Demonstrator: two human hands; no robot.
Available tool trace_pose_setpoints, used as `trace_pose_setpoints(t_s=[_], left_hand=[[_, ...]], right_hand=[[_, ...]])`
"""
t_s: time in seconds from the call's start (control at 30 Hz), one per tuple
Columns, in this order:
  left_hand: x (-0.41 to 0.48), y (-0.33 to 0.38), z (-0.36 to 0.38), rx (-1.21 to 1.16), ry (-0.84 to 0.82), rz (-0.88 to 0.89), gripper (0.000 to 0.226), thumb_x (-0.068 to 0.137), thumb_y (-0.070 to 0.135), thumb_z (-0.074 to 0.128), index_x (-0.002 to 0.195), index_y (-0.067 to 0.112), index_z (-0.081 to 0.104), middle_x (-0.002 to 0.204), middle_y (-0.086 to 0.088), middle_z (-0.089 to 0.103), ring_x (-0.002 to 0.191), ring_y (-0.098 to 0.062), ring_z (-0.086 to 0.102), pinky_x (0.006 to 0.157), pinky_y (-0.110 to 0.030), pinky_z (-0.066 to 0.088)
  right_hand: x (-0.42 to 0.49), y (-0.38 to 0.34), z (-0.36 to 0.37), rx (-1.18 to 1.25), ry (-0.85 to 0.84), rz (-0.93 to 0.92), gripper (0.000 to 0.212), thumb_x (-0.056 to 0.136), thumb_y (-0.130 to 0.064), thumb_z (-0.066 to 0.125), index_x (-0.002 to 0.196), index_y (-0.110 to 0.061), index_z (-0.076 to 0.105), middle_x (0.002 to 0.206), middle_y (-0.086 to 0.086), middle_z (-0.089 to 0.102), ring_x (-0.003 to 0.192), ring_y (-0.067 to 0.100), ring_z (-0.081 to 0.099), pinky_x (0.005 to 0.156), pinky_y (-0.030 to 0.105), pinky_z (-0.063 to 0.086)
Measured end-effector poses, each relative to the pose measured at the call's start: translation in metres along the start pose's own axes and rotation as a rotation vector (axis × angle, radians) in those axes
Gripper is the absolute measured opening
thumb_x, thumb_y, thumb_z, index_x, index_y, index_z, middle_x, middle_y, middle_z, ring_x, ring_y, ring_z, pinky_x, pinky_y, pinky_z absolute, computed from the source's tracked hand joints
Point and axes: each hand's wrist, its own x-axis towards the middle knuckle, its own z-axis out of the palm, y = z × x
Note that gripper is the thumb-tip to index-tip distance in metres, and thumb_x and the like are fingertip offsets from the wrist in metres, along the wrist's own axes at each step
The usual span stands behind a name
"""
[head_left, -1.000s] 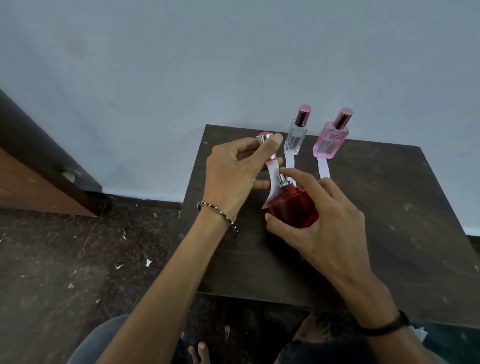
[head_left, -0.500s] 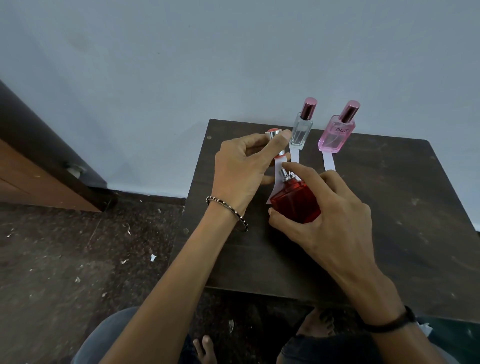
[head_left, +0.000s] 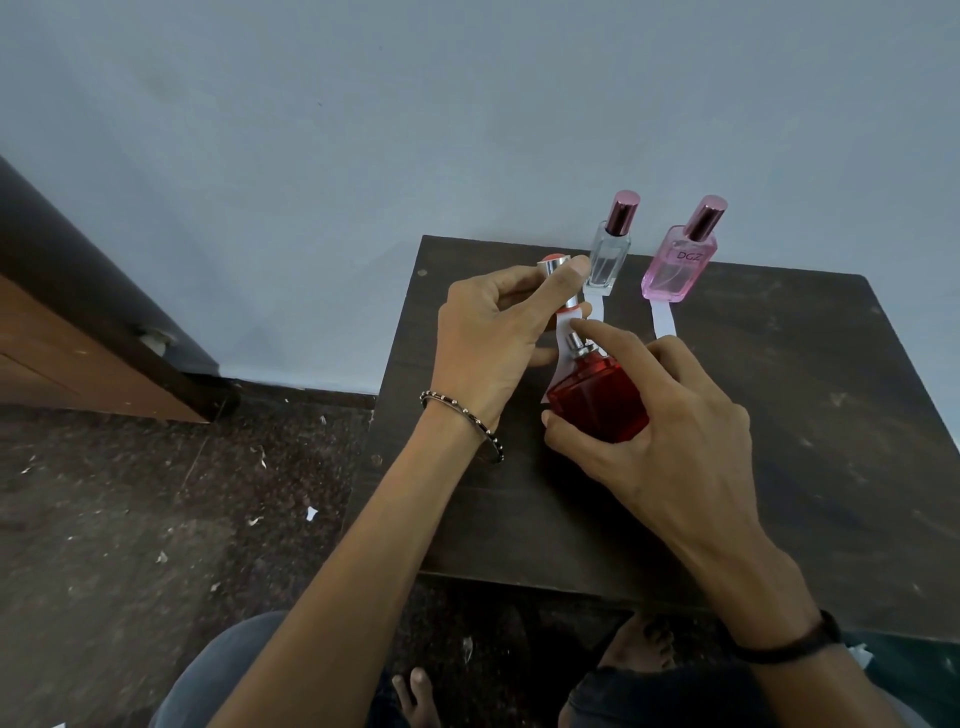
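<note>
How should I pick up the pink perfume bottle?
Pinch the pink bottle by its flat body, coming from the front: it stands upright by the wall, and the slim cap might pull off. Mind the clear bottle beside it.

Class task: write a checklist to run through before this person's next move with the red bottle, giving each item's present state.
1. Cap off the red bottle: ok; the left hand holds the cap.
2. Grip: ok; the right hand curls round the bottle.
3. Index finger on the sprayer: cannot tell; it lies over it.
4. Paper strip by the sprayer: ok; the left hand holds it there.
5. Clear bottle and pink bottle apart: ok; both stand capped at the table back.
</note>
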Motion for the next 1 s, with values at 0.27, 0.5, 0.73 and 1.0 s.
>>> trace_pose_setpoints(t_s=[0.27,0.5,0.73,1.0], left_hand=[[-0.004,0.008,-0.003,-0.160,0.000,-0.046,0.028,0.088,0.025,0.074,0.104,0.002,0.073,0.095,-0.012,0.078,0.083,-0.019,0.078,0.062,-0.033,0.063],[-0.002,0.010,-0.002,-0.180,0.037,-0.091,0.016,0.087,0.029,0.074,0.087,0.013,0.076,0.086,-0.004,0.079,0.080,-0.016,0.077,0.058,-0.030,0.061],[-0.003,0.012,-0.006,-0.206,0.053,-0.138,0.023,0.088,0.031,0.072,0.097,0.010,0.075,0.092,-0.005,0.079,0.080,-0.014,0.078,0.057,-0.029,0.061],[0.000,0.011,-0.008,-0.203,0.074,-0.177,0.025,0.087,0.033,0.072,0.100,0.011,0.073,0.095,-0.007,0.078,0.082,-0.016,0.078,0.062,-0.033,0.063]], right_hand=[[-0.001,0.000,-0.019,0.500,-0.008,0.235,0.102,0.053,-0.056,0.091,0.138,-0.043,0.037,0.122,-0.027,0.052,0.105,-0.005,0.055,0.089,0.013,0.041],[0.006,0.009,-0.028,1.148,-0.093,0.482,0.106,0.032,-0.057,0.093,0.120,-0.013,0.055,0.097,0.001,0.071,0.067,0.015,0.066,0.054,0.030,0.054],[0.005,0.008,-0.040,1.653,-0.182,0.512,0.056,0.096,-0.050,0.046,0.140,-0.016,0.052,0.133,0.017,0.065,0.097,0.020,0.064,0.060,0.025,0.054],[0.004,0.010,-0.048,1.740,-0.176,0.540,0.062,0.098,-0.062,0.032,0.136,-0.021,0.060,0.132,0.014,0.066,0.081,0.029,0.074,0.060,0.031,0.060]])
